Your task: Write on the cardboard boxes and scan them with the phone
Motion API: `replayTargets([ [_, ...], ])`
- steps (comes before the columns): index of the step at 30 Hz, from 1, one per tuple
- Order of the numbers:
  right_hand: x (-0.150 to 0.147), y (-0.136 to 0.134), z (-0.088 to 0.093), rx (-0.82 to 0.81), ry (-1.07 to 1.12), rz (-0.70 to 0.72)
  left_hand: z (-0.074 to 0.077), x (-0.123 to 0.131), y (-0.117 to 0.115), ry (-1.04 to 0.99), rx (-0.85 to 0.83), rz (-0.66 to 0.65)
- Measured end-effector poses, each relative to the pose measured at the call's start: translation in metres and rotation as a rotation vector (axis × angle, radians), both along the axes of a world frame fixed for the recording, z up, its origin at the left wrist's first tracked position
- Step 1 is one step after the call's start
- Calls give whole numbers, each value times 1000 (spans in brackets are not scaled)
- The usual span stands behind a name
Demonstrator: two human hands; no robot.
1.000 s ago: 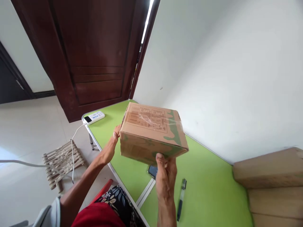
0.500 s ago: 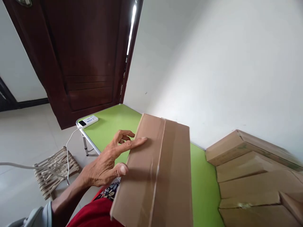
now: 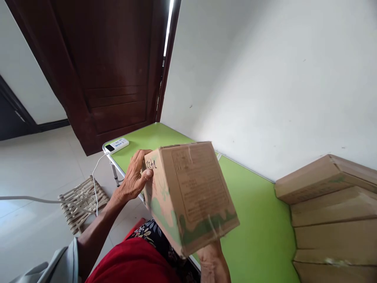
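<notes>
A tilted cardboard box (image 3: 200,188) is held up over the green table (image 3: 253,220). Green printing and faint text cover its sides, and the handwritten marking "7422" appears upside down near its left corner. My left hand (image 3: 137,177) grips that corner, thumb on the near side and fingers around the far edge. From below, my right hand (image 3: 213,261) supports the box at its lower edge; only the wrist and part of the hand show, and the fingers are hidden behind the cardboard.
Several cardboard boxes (image 3: 332,220) are stacked at the table's right end against the white wall (image 3: 265,78). A white device (image 3: 119,145) with a cable lies at the table's far left corner. A woven stool (image 3: 84,204) stands on the floor, near a dark red door (image 3: 118,59).
The box has turned, so its printed sides now face me instead of the taped seam. My left hand has closed on its corner, and my right hand has come into view beneath.
</notes>
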State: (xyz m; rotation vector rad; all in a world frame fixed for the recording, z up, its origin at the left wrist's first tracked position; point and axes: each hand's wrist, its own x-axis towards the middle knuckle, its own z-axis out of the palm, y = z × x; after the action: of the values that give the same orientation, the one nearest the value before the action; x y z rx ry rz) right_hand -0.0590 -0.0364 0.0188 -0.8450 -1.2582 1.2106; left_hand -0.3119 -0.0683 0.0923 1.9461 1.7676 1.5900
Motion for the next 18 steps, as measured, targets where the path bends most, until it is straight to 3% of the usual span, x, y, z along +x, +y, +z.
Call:
replayTargets([
  [4,-5,-4,15,-345,155,299,-9,-3,-2,-66,-13,183],
  [7,-6,-3,28,-327,101,395,-7,-5,-5,-88,-55,222],
  [12,-7,7,36,-229,-110,312,-3,-7,-11,-110,-122,146],
  [18,-5,11,37,-269,-269,138,-14,-14,-4,-266,-176,156],
])
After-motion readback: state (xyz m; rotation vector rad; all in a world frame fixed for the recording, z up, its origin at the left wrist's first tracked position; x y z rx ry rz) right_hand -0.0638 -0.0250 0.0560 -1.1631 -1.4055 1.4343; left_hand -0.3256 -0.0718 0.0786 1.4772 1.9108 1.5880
